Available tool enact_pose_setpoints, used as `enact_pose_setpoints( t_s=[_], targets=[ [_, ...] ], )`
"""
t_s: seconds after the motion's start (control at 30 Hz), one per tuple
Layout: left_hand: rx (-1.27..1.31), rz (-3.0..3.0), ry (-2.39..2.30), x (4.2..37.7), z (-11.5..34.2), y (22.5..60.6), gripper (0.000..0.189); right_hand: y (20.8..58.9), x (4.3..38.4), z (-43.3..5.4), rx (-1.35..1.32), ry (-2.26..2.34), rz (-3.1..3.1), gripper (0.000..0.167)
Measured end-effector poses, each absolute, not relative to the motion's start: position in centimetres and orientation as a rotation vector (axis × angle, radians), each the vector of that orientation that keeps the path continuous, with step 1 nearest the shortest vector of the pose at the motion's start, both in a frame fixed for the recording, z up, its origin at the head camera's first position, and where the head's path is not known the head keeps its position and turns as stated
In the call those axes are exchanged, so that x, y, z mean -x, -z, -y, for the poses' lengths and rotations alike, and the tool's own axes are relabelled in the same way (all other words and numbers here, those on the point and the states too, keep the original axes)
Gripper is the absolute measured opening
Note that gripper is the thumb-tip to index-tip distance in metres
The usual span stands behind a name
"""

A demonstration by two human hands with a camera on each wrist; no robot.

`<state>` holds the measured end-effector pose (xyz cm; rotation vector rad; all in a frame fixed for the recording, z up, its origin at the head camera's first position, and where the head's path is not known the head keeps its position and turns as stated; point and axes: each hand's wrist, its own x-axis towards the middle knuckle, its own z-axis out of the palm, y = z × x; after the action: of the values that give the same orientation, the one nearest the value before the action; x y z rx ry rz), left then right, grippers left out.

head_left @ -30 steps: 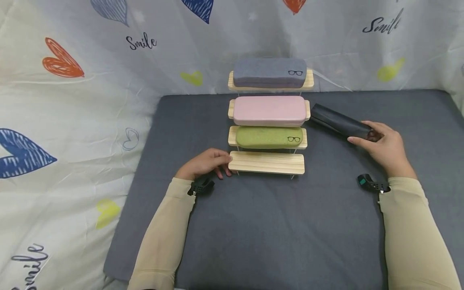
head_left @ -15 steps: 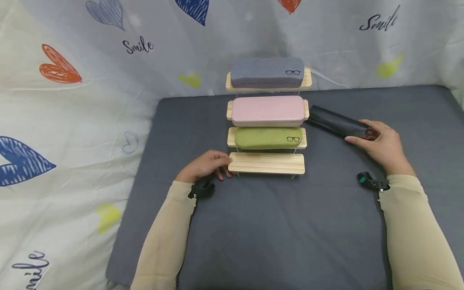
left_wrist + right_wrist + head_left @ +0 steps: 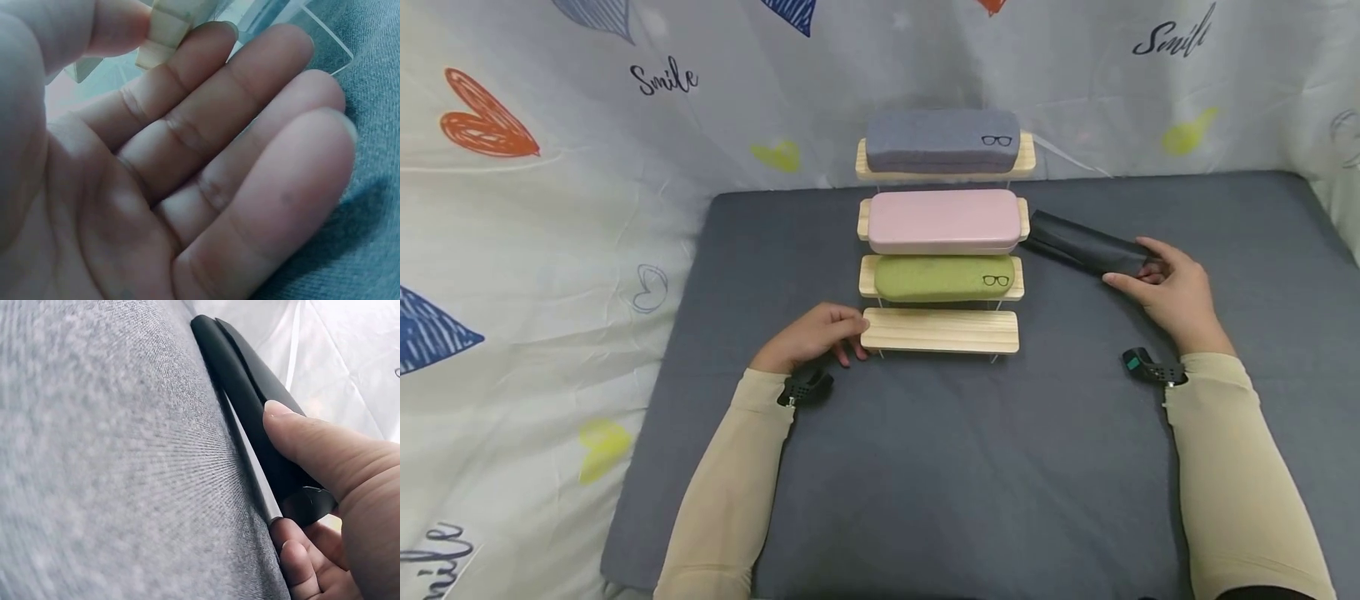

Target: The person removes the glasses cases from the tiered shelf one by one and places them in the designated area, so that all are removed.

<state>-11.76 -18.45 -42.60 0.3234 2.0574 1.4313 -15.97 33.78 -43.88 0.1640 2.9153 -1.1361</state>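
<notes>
A stepped display stand has pale wooden shelves on clear supports. My left hand (image 3: 816,335) pinches the left end of its lowest bare shelf (image 3: 940,331) between thumb and index finger; the other fingers are loosely bent below, as the left wrist view shows. On the right, my right hand (image 3: 1176,293) grips the near end of a black glasses case (image 3: 1086,242), thumb (image 3: 290,428) on one side and fingers underneath. That case lies slanted on the cloth, its far end beside the stand. Above the bare shelf rest a green glasses case (image 3: 936,279), a pink case (image 3: 943,221) and a grey-blue case (image 3: 940,142).
Dark grey cloth (image 3: 970,483) covers the table under the stand. A white curtain (image 3: 1060,75) printed with hearts and "Smile" hangs behind and along the left side. A black wrist device (image 3: 805,386) sits at the left cuff, and another (image 3: 1153,367) at the right.
The head view has shifted slightly, so everything appears a little further left. Both hands, the stand and the cases keep their places relative to one another.
</notes>
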Motion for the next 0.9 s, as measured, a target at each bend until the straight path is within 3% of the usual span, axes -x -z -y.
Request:
enact_pose_setpoints(
  t_s=[0.9],
  targets=[
    [-0.305,-2.060,-1.424,11.82,18.54,42.71,0.033,44.38,15.61,-33.25,-0.286,1.285,-2.930,0.083]
  ],
)
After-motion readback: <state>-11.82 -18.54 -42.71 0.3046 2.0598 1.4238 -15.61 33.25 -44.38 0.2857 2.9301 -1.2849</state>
